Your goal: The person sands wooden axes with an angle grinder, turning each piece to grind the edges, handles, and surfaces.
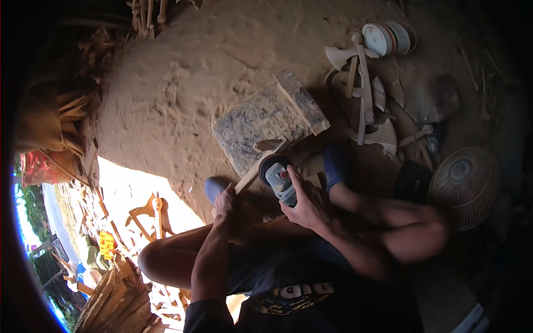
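My left hand (pixel 225 203) is closed around the lower end of a pale wooden stick (pixel 251 174), which slants up and away with a small pointed piece near its far end. My right hand (pixel 305 204) grips the body of an angle grinder (pixel 281 183). The grinder's round dark disc (pixel 271 165) is against or just beside the stick; I cannot tell whether it touches. Under the stick's far end lies a worn, stained board (pixel 250 125) with a raised block (pixel 301 101) across its far end.
Axe-shaped wooden pieces (pixel 383 136) lie at the upper right near a paint bucket (pixel 391 39). A round fan (pixel 463 186) stands at the right. Wood scraps and a red sack (pixel 47 166) are at the left. My blue shoes (pixel 337 164) flank the board's near side.
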Demonstrator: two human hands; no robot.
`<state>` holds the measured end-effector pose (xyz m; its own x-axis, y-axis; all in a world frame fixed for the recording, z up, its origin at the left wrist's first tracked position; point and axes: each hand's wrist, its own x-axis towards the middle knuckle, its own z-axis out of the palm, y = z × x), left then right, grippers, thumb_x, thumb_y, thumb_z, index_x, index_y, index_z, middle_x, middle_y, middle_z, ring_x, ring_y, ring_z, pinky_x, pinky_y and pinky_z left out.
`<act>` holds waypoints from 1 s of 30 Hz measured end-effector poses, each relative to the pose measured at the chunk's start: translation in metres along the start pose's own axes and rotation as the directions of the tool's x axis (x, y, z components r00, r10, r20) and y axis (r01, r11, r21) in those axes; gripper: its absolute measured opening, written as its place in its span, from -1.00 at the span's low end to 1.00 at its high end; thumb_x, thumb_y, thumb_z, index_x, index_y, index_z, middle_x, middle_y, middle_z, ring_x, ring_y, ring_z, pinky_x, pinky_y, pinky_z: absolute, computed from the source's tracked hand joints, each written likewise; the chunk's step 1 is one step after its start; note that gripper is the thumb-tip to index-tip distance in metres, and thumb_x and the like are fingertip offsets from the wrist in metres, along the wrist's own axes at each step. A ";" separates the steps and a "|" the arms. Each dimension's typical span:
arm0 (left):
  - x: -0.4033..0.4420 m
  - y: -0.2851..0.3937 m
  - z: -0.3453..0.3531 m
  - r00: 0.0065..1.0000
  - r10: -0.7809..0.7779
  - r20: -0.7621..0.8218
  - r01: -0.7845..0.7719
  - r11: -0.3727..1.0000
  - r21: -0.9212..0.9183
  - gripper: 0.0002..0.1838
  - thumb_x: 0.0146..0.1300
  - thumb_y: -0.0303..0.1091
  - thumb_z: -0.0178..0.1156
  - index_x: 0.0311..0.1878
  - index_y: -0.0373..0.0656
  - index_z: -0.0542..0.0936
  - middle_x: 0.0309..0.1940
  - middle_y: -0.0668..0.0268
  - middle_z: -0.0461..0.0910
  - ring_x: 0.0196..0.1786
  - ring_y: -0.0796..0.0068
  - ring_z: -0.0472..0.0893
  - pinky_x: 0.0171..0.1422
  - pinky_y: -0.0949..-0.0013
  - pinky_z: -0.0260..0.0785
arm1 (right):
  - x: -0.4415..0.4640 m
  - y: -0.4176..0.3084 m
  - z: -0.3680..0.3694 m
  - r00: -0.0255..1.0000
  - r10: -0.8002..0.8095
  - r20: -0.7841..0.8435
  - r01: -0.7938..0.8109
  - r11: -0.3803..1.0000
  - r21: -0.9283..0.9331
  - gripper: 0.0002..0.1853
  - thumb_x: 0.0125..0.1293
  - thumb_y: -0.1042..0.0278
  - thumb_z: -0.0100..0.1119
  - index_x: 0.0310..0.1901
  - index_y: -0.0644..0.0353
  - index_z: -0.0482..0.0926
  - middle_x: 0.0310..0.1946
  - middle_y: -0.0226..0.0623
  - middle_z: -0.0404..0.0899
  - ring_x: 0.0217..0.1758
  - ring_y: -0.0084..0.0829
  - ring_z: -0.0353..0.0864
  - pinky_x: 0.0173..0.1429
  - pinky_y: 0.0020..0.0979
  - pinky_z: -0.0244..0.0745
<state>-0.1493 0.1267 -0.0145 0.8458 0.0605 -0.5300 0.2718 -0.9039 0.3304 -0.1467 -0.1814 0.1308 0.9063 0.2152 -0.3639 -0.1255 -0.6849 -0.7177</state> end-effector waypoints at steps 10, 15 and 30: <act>0.009 -0.017 0.011 0.997 -0.051 0.050 0.049 0.998 0.036 -0.60 0.23 -0.05 0.35 0.11 0.11 0.64 -0.20 -0.04 0.72 -0.04 -0.20 0.69 0.01 -0.12 0.50 | 0.003 0.010 0.002 0.991 -0.043 -0.124 0.042 0.999 -0.016 -0.01 0.16 0.22 0.44 0.54 0.28 0.08 0.20 0.22 0.55 0.08 0.14 0.67 0.10 0.00 0.62; 0.005 -0.009 0.005 0.997 -0.063 0.054 0.061 0.997 0.042 -0.59 0.22 -0.04 0.35 0.12 0.10 0.64 -0.19 -0.05 0.72 -0.02 -0.20 0.69 0.03 -0.11 0.51 | 0.003 0.004 -0.004 1.000 0.027 -0.014 -0.027 0.999 0.020 -0.02 0.15 0.22 0.44 0.53 0.28 0.10 0.22 0.19 0.55 0.09 0.14 0.67 0.10 -0.01 0.61; 0.012 -0.027 0.023 0.999 -0.051 0.016 0.052 0.998 -0.020 -0.60 0.22 -0.10 0.32 0.13 0.12 0.65 -0.13 -0.07 0.72 0.04 -0.18 0.68 0.09 -0.11 0.50 | 0.006 0.013 -0.013 0.978 -0.009 -0.206 0.012 1.000 0.012 -0.03 0.13 0.21 0.43 0.53 0.26 0.13 0.21 0.15 0.57 0.05 0.16 0.68 0.12 0.00 0.59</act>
